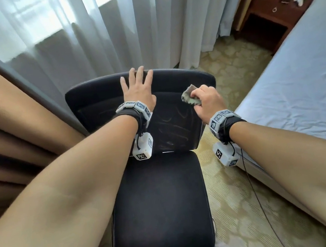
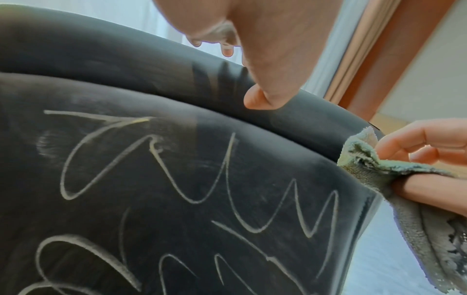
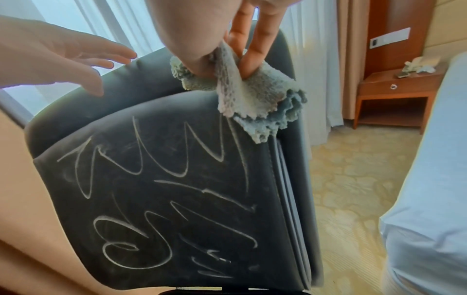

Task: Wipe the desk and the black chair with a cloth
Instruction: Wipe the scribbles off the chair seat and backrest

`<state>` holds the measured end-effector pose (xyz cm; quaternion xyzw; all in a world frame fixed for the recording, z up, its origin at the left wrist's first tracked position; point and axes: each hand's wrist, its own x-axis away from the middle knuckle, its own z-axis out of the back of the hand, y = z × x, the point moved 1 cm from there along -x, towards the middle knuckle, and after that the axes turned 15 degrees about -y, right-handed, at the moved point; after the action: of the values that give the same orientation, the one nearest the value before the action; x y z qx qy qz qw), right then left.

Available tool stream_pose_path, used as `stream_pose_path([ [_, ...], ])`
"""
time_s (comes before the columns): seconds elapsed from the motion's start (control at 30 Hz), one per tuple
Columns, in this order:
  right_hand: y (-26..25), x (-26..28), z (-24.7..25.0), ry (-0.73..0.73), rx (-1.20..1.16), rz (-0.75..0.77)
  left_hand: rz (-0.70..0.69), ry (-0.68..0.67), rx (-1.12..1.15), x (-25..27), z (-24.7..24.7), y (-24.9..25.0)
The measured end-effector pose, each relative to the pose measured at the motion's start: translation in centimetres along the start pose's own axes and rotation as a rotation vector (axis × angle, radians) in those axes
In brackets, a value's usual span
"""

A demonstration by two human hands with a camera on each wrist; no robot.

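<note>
Curtained bedroom: my right hand (image 1: 209, 100) pinches a grey-green terry cloth (image 1: 191, 98) at the chalk-scribbled black leather chair (image 1: 159, 204) backrest's right edge; scribbles lie down-left; flat left hand (image 1: 138, 90) steadies its top edge

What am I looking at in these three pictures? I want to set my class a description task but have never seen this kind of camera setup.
No machine here: a person wears one camera on the head and one on each wrist. The head view looks down at both arms; the other two look along each hand. The left hand lies flat, fingers spread, on top of the black chair backrest. The right hand grips a greyish-green cloth at the backrest's upper right edge. Pale scribbled marks cover the backrest, not yet wiped. Nearby are curtains, a bed and a wooden nightstand.
</note>
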<state>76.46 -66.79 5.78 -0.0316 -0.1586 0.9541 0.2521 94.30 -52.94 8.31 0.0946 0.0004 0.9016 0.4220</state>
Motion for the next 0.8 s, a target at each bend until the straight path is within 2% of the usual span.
stream_pose_path([
  [0.17, 3.3, 1.2, 0.2, 0.115, -0.148, -0.096, -0.038, 0.000, -0.056, -0.4, -0.1, 3.2],
  [0.3, 4.5, 0.5, 1.4, 0.200, -0.165, -0.120, -0.025, -0.040, -0.076, -0.6, -0.6, 5.5],
  [0.53, 4.5, -2.1, 0.8, 0.127, -0.097, 0.072, 0.086, -0.042, -0.040, -1.6, -0.1, 7.3],
  [0.7, 5.3, -2.5, -0.3, 0.022, 0.129, 0.232, 0.116, -0.059, -0.060, -2.0, -0.4, 7.8],
  [0.8, 5.3, -2.7, -0.5, -0.008, 0.178, 0.272, 0.120, -0.055, -0.056, -2.2, -0.6, 7.7],
])
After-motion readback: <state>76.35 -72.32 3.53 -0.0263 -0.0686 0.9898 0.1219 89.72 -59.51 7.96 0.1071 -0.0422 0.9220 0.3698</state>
